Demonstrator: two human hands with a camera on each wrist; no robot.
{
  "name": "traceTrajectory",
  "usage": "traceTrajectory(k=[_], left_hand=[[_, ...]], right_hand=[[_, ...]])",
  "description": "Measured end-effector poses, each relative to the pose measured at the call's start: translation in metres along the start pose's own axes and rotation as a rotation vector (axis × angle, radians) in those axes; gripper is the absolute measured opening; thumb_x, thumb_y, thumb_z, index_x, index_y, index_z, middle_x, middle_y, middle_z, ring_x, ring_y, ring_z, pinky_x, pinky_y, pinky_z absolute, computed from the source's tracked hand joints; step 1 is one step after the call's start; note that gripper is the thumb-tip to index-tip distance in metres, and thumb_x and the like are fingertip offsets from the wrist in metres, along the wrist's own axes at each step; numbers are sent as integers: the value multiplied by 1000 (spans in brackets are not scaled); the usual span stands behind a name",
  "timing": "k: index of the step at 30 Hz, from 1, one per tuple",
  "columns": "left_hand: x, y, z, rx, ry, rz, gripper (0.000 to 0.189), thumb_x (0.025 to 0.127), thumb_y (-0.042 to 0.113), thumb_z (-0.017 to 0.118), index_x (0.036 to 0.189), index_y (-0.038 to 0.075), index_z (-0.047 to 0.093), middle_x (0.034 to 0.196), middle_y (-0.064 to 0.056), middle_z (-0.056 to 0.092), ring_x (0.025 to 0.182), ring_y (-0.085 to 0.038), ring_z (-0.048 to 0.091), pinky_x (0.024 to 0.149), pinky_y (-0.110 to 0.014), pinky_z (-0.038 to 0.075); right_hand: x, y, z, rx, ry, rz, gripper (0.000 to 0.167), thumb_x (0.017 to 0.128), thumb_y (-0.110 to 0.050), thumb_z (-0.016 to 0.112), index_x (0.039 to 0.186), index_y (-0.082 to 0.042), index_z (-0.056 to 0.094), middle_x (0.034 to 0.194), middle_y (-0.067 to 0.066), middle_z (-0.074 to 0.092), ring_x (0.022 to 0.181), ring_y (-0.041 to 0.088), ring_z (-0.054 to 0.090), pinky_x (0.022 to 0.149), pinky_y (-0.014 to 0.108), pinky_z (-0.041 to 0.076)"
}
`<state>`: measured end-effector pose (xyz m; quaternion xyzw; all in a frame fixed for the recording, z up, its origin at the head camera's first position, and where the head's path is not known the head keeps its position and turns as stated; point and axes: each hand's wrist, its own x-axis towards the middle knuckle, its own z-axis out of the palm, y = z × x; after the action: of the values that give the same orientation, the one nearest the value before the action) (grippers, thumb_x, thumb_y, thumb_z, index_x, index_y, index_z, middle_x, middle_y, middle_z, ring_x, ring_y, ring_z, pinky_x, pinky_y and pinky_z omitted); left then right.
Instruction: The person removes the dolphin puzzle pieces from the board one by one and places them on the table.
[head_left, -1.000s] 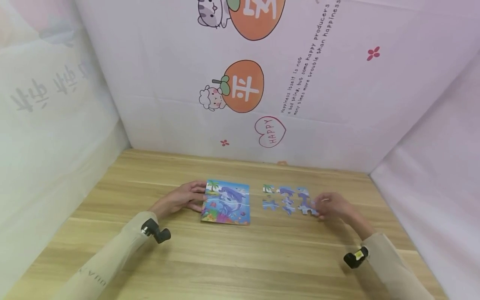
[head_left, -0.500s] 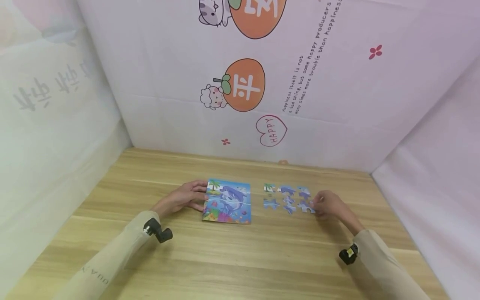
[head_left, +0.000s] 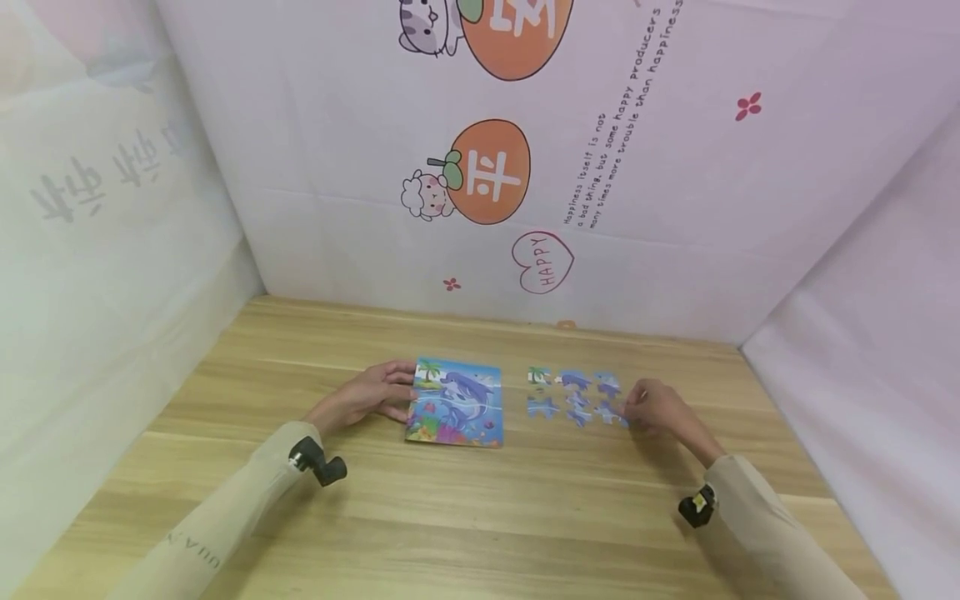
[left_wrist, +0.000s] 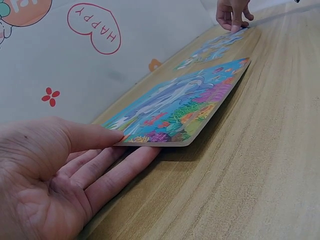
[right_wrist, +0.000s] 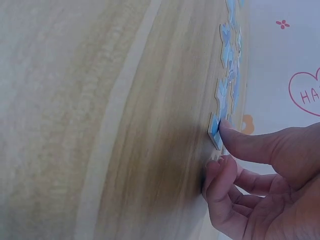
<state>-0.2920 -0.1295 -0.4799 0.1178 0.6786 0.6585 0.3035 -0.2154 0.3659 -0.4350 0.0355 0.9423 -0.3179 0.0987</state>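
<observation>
The relation I judged mattered most was at the right hand (head_left: 660,406): the outermost jigsaw piece (right_wrist: 215,131) lay just left of its fingers, at the right end of the group of puzzle pieces (head_left: 576,381). That group's long axis seemed to run left to right along the tabletop (head_left: 480,517), to the right of the dolphin picture board (head_left: 455,406) and apart from it. The left hand (head_left: 367,393), at the board's opposite edge, was the farther one from the pieces. My right wrist view showed the thumb tip on that outermost piece and the other fingers curled just beside its end, detail too small from the head; I couldn't tell whether they pinched it or merely pressed. The left fingers gripped the board, and only the left wrist view gave me the thumb on top, fingers underneath and a corner raised above its shadow.
</observation>
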Motion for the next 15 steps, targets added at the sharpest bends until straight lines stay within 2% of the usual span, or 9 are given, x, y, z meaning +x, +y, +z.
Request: traceTrajectory(k=[12, 15], left_hand=[[1, -3, -1, -13, -5, 10, 69, 101, 0, 64, 160, -4, 28, 157, -31, 40, 105, -24, 71, 85, -40, 69], [2, -3, -1, -26, 4, 1, 67, 102, 0, 63, 160, -3, 29, 155, -30, 42, 105, -23, 71, 84, -39, 69]], right_hand=[[4, 0, -1, -23, -11, 2, 23, 98, -15, 72, 98, 5, 60, 92, 19, 67, 75, 24, 64, 62, 34, 66], [5, -2, 0, -39, 0, -16, 23, 98, -17, 72, 96, 3, 60, 96, 23, 69, 76, 24, 65, 62, 32, 63]])
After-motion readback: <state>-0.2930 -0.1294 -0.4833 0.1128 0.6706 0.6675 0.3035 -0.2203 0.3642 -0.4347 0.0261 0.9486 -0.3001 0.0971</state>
